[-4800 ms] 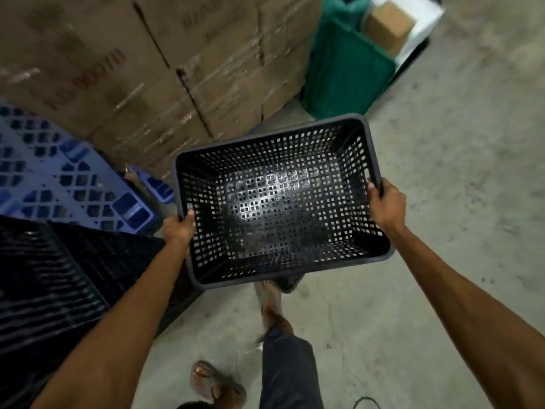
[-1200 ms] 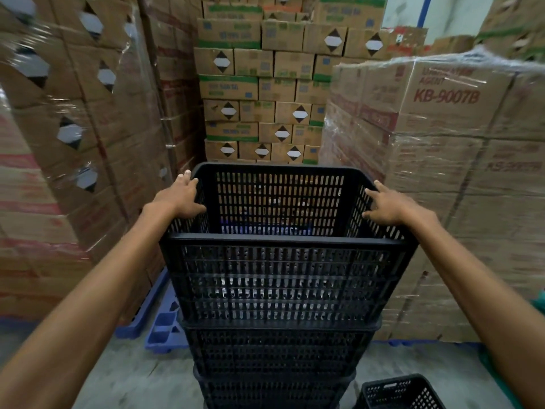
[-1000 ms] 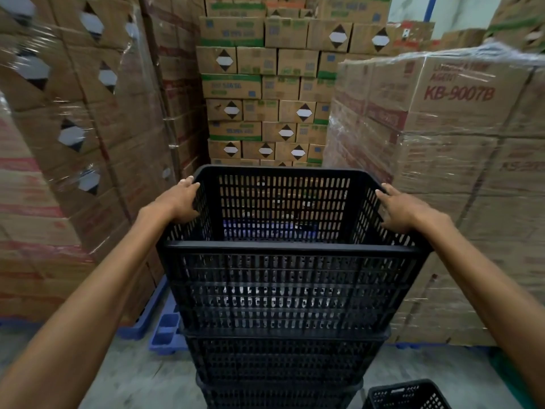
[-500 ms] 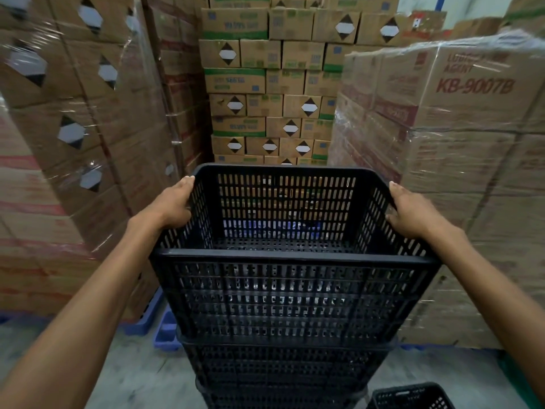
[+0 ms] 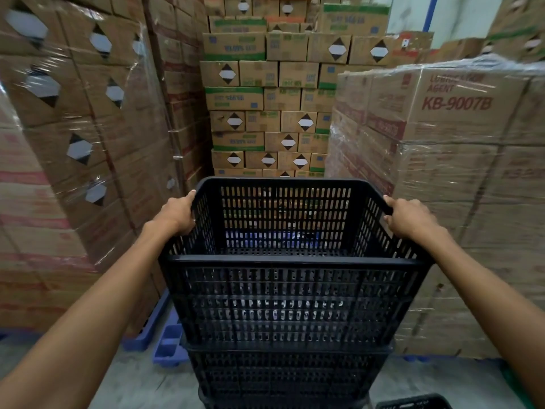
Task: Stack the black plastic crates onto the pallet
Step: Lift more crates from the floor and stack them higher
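Shrink-wrapped cardboard boxes rise on all sides beyond the hands. Between the hands, the top black crate sits nested on the crate stack. A blue pallet shows below the left grip. The left hand clasps the crate's left rim; the right hand clasps its right rim.

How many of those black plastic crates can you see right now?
4. The top crate is held by the left hand and right hand. A second crate sits beneath it, a third crate below that, and a separate crate is bottom right. More may be hidden below.
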